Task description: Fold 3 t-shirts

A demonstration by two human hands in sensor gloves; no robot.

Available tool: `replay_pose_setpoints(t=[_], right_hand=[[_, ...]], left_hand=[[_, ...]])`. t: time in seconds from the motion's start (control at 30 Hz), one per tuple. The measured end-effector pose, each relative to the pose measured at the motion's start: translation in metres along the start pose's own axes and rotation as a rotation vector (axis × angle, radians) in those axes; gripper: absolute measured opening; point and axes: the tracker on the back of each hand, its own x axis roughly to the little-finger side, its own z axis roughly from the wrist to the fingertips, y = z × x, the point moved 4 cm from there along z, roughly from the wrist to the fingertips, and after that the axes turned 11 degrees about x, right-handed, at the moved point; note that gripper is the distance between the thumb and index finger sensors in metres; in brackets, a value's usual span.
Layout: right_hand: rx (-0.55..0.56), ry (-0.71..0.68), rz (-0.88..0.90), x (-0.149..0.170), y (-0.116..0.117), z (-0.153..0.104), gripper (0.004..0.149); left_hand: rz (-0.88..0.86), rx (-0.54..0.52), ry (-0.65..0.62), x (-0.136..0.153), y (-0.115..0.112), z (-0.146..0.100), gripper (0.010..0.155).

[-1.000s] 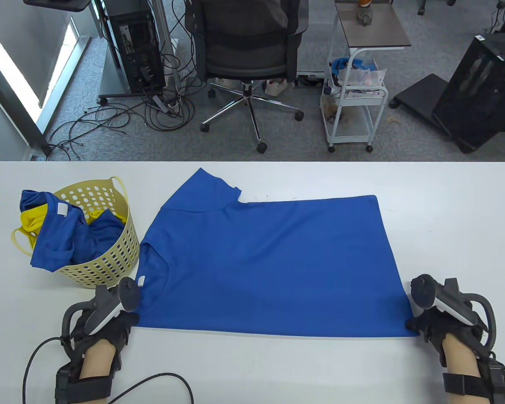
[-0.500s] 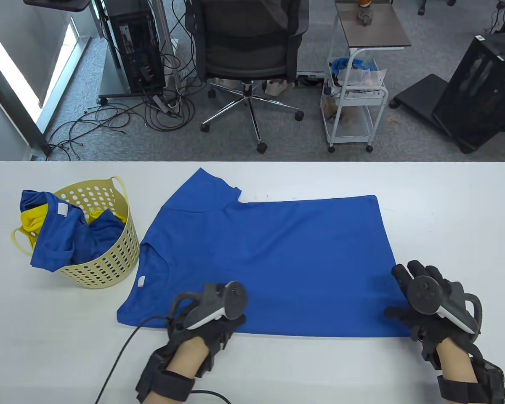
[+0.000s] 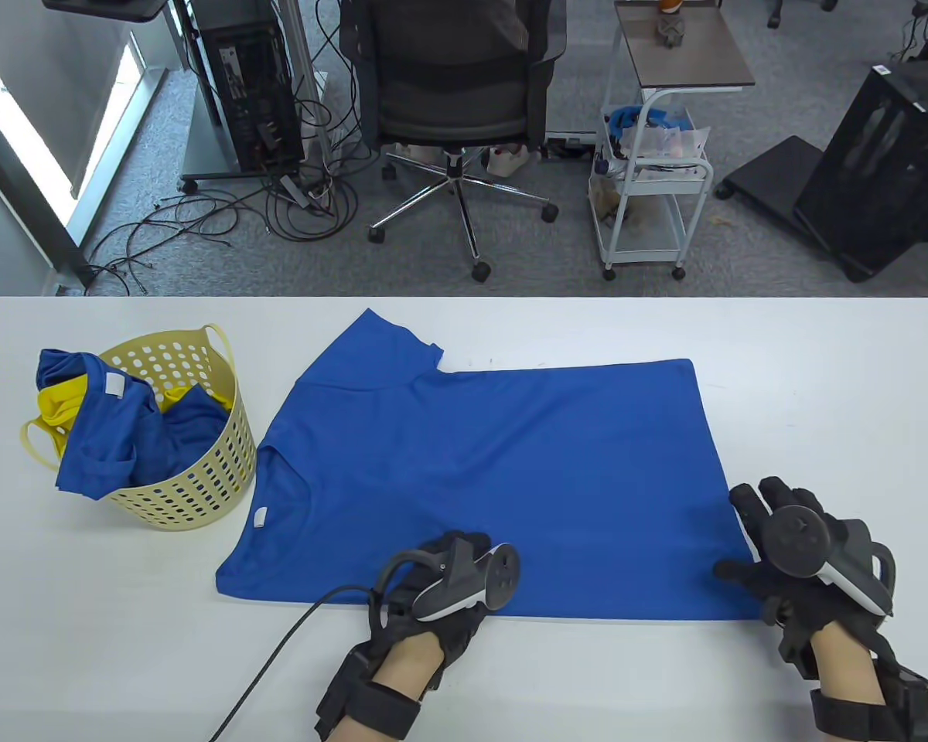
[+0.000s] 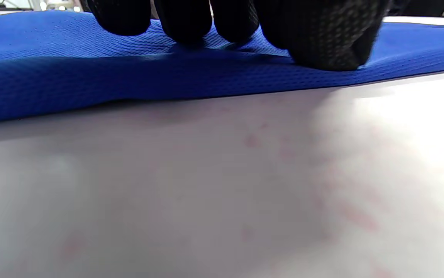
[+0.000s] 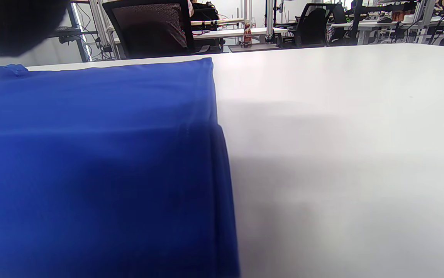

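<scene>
A blue t-shirt (image 3: pixel 495 471) lies on the white table (image 3: pixel 820 371), folded in half lengthwise, collar to the left and hem to the right. My left hand (image 3: pixel 441 580) rests on the near folded edge around its middle; in the left wrist view its fingertips (image 4: pixel 183 23) press on the blue cloth (image 4: pixel 90 77). My right hand (image 3: pixel 773 541) lies spread at the shirt's near right corner, fingers on the hem edge. The right wrist view shows the shirt's hem edge (image 5: pixel 206 154) and bare table beside it.
A yellow perforated basket (image 3: pixel 201 464) at the left holds more blue and yellow shirts (image 3: pixel 100 433). My left glove's cable (image 3: pixel 278 657) trails over the near table edge. A chair and a cart stand on the floor beyond the table.
My left hand let go of the near left corner and slid right along the near edge to its middle. My right hand opened and spread over the near right corner.
</scene>
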Motion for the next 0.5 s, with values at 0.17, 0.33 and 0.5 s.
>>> replay_pose_setpoints(t=[0.17, 0.33, 0.5], right_hand=[[-0.008, 0.0, -0.008, -0.0008, 0.0037, -0.0001, 0.089], [-0.016, 0.003, -0.01, -0.0011, 0.0054, 0.0009, 0.089], [-0.029, 0.008, -0.013, -0.0006, 0.0065, 0.0008, 0.089]], left_hand=[[0.014, -0.024, 0.0, 0.0015, 0.002, -0.0049, 0.045], [-0.028, 0.08, -0.021, 0.0035, -0.0016, -0.0053, 0.061], [0.014, -0.01, -0.004, 0.0003, 0.0019, -0.0048, 0.051]])
